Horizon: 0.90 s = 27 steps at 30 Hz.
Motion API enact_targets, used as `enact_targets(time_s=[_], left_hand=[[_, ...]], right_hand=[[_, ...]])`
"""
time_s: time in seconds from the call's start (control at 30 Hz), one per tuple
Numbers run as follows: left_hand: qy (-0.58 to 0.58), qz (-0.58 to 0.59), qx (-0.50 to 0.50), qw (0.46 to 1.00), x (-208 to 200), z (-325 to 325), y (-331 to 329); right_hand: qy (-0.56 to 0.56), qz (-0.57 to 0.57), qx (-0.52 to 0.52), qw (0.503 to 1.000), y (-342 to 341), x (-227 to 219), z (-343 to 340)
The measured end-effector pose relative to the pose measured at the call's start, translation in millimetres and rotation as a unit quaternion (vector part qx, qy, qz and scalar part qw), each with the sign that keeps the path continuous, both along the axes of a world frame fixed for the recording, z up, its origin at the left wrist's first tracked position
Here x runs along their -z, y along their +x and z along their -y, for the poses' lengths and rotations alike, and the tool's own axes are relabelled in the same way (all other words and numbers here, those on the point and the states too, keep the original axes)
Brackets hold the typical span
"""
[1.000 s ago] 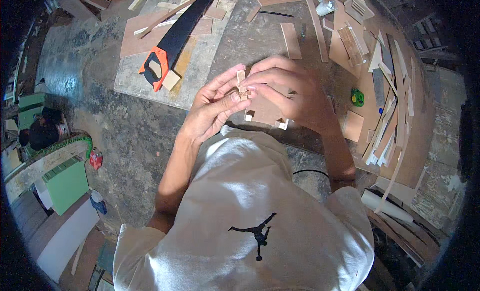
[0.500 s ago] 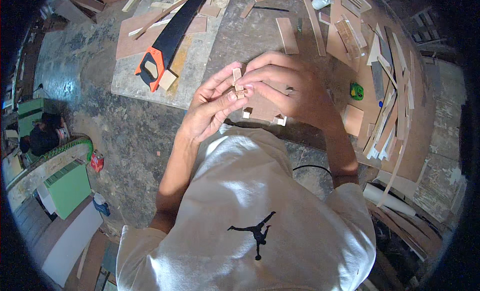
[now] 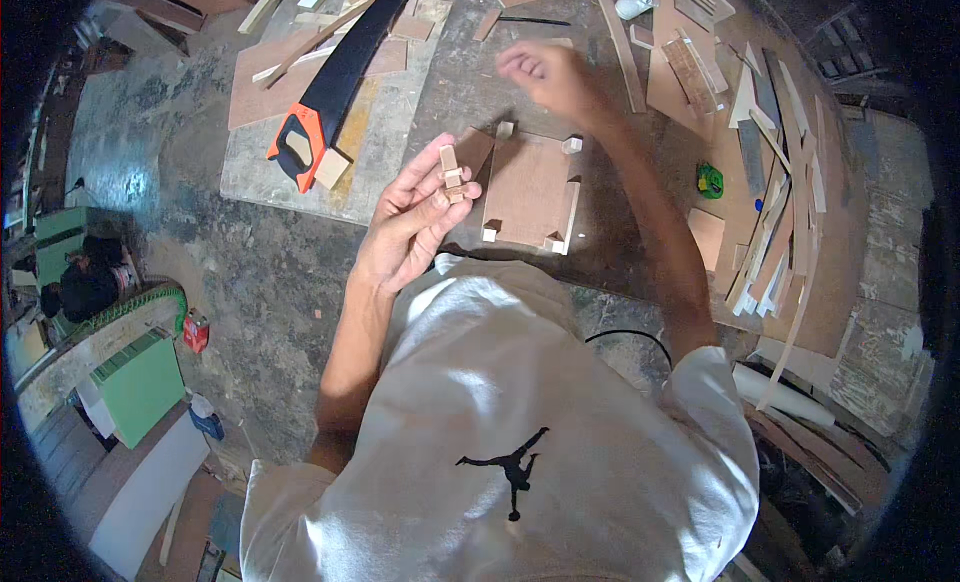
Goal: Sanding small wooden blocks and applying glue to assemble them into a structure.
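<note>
My left hand (image 3: 410, 217) is closed around small wooden blocks (image 3: 452, 174), held in a short stack between thumb and fingers. Beyond the wooden panel, my right hand (image 3: 545, 74) is over the far part of the worktable. Its fingers look curled and a little smeared, so I cannot tell if they hold anything. A wooden panel (image 3: 530, 192) lies on the table to the right of my left hand. Several small posts stand at its corners, and a thin strip runs along its right edge.
A handsaw (image 3: 318, 132) with an orange and black handle rests at the far left of the table. On the right lie a green tape measure (image 3: 710, 180) and a pile of thin wood strips (image 3: 790, 212). A white container (image 3: 637, 2) stands at the back.
My right hand has left the small blocks and moved away, toward the far part of the table. My left hand keeps the blocks and has shifted slightly left. The panel is now uncovered.
</note>
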<state>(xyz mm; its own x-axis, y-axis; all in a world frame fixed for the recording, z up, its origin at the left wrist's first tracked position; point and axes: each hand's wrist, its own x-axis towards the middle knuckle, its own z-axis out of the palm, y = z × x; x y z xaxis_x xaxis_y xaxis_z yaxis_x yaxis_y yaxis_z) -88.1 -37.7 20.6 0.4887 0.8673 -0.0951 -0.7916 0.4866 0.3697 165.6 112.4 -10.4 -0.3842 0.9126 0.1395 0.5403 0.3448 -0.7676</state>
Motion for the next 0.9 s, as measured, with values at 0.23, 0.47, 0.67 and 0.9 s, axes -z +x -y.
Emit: enact_targets(time_s=[0.23,0.47,0.67,0.9], left_hand=[[-0.004,-0.013,-0.028,1.000,-1.3,3.4,-12.7],[-0.020,-0.014,-0.042,0.999,2.9,6.5,-15.0],[-0.023,-0.042,-0.033,0.998,-0.1,2.9,-9.7],[-0.004,-0.026,-0.021,0.999,-6.0,-0.7,-10.8]], right_hand=[[-0.036,0.183,0.062,0.980,-0.9,117.5,-53.4],[-0.023,0.140,0.086,0.986,-10.6,139.6,-57.4],[0.029,0.108,0.087,0.990,-22.8,103.5,-40.2],[-0.206,-0.264,-0.021,0.942,-39.3,-57.0,29.0]])
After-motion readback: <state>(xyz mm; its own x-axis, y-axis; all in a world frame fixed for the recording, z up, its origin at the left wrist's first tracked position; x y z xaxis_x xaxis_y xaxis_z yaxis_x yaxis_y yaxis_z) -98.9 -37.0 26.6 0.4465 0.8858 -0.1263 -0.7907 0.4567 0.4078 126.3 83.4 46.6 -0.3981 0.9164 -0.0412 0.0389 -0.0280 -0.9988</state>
